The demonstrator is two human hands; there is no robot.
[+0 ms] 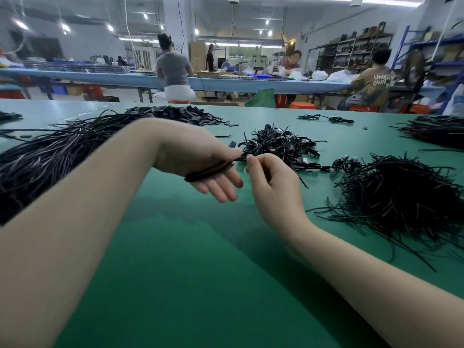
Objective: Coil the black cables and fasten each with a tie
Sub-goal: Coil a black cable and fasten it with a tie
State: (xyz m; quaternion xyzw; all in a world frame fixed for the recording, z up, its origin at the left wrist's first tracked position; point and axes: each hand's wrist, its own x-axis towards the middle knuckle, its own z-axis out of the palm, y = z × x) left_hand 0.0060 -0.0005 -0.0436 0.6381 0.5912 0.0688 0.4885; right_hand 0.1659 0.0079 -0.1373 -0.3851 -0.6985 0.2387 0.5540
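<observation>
Left hand (200, 162) holds a coiled cable (209, 170) across its palm, thumb side clamped on top of the loops, lower fingers hanging loose and mostly straight below. Right hand (271, 179) is just beside it, thumb and forefinger pinched shut on a thin tie (302, 180) whose free end sticks out down and to the right; other fingers curled in. The pinch sits right at the near end of the coil, touching or almost touching, can't tell which.

Step in hand, by my read: coiling done for this cable, tie being brought to the bundle or started round it. Next move calls for wrapping the tie round the middle of the loops and twisting the ends, with the left hand keeping the loops squeezed so they don't spring apart.

Further out on the green table (175, 272): a heap of finished coils (278, 144) just beyond the hands, a pile of loose ties (401, 199) at right, a long bundle of uncoiled cables (50, 151) at left under the left forearm. More black piles toward the far edge. Other workers sit at benches behind.
</observation>
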